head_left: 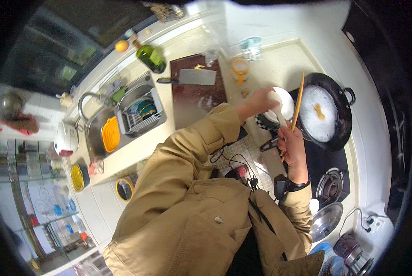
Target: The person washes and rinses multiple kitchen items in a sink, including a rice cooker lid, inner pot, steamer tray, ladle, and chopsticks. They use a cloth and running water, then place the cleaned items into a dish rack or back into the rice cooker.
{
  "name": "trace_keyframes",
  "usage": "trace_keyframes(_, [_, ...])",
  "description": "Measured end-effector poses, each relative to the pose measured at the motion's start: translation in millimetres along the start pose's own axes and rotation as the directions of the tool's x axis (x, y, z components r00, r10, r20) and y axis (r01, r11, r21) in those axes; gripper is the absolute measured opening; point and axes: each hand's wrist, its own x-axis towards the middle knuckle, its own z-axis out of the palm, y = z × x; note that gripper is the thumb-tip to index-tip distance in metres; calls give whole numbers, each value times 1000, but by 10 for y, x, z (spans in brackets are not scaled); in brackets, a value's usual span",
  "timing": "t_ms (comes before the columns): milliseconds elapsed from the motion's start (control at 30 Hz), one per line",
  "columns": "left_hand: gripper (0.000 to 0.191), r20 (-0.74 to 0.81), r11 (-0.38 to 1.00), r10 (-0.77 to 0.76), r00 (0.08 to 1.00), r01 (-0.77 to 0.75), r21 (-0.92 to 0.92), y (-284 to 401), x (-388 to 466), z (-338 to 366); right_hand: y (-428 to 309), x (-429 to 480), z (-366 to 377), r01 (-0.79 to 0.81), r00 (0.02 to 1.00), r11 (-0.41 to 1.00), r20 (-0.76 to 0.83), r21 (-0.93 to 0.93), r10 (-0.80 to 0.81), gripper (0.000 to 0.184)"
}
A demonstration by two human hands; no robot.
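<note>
My right hand (291, 144) grips a pair of wooden chopsticks (299, 100) and the handle of a white spoon (280, 115). My left hand (258, 103), blurred, is at the spoon's head; whether its fingers hold anything is unclear. Below both lies a white-lined pot (286, 101) with a checkered outer side, partly hidden by my left hand. Right of the chopsticks, a black wok (345, 117) sits on the stove with white foamy liquid (319, 129) in it. A yellowish piece (319, 111) floats in the foam.
A cleaver (197, 76) lies on a dark cutting board (195, 100). Near it stand a green bottle (150, 57) and an orange-handled strainer (240, 65). The sink (97, 138) holds a yellow basket (110, 134). A glass lid (327, 220) sits beside the free burner (330, 186).
</note>
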Motion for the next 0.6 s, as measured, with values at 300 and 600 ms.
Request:
trace_keyframes(300, [85,-65,742,291,954,-183,645,-296,-1873,-2115,769,67,2047,-26,962,982,264,-186,76,29])
trace_keyframes(600, [63,-460,764,421,782,-32,644,-447,-3739,-3304,1434,-54,3776,-8,867,941,467,-338,175,30])
